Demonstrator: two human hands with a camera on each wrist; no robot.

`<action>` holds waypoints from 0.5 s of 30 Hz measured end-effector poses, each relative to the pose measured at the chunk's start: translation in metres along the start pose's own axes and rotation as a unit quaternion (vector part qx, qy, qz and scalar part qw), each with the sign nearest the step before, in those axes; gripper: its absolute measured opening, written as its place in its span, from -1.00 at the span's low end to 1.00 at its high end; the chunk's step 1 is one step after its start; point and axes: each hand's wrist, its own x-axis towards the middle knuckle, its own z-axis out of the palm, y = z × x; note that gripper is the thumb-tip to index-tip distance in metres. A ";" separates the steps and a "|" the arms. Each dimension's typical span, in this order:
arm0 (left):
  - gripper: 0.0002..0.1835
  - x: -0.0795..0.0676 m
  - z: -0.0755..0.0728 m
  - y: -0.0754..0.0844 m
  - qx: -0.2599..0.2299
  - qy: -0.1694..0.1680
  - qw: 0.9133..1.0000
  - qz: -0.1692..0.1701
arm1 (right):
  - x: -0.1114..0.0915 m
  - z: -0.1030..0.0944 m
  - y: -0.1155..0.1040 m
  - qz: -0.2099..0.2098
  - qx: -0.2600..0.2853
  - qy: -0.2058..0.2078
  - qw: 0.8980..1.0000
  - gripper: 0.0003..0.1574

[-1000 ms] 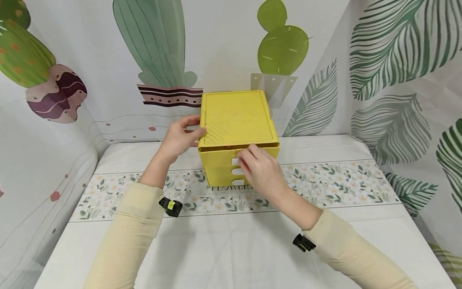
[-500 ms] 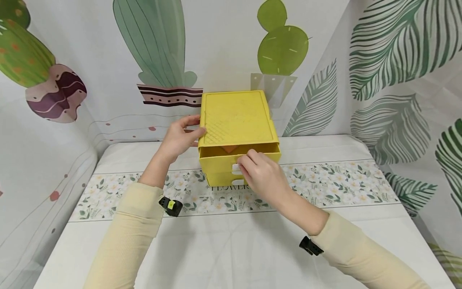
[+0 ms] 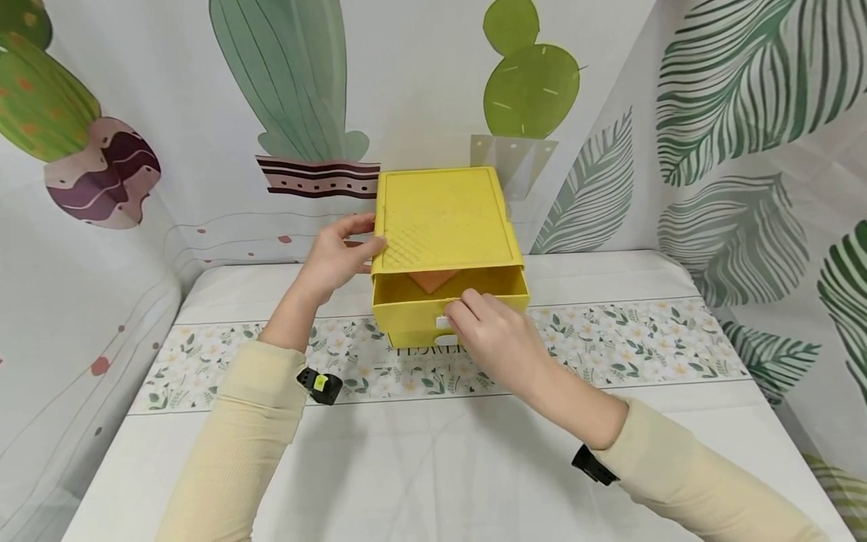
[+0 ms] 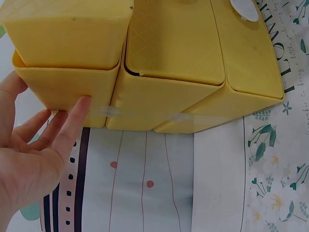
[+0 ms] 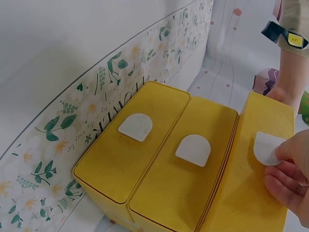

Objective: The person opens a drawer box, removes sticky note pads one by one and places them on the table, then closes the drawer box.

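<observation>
A yellow three-drawer box (image 3: pixel 443 214) stands against the back cloth. Its top drawer (image 3: pixel 408 314) is pulled partway out, and an orange piece with a pointed corner (image 3: pixel 433 281) shows inside; its kind is unclear. My right hand (image 3: pixel 497 335) pinches the white pull tab (image 5: pixel 267 149) on that drawer's front between thumb and fingers. Against the box's left side, my left hand (image 3: pixel 335 256) rests with fairly straight fingertips (image 4: pixel 83 104) on the wall and its thumb at the top edge. Both lower drawers, with white tabs (image 5: pixel 194 150), sit closed.
A white tablecloth (image 3: pixel 420 459) with a floral band (image 3: pixel 609 346) covers the table. Behind the box hangs a printed cloth (image 3: pixel 420 83) with cactus and leaf patterns. Black bands (image 3: pixel 320 386) are on both wrists.
My right hand has drawn the top drawer outward, toward me, widening its opening. The orange piece has come into sight inside. My left hand has stayed at the box's side.
</observation>
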 end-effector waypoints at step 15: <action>-0.42 0.000 -0.001 -0.001 0.002 0.000 1.000 0.003 | -0.003 -0.017 -0.009 -0.037 -0.046 -0.052 0.997 -0.88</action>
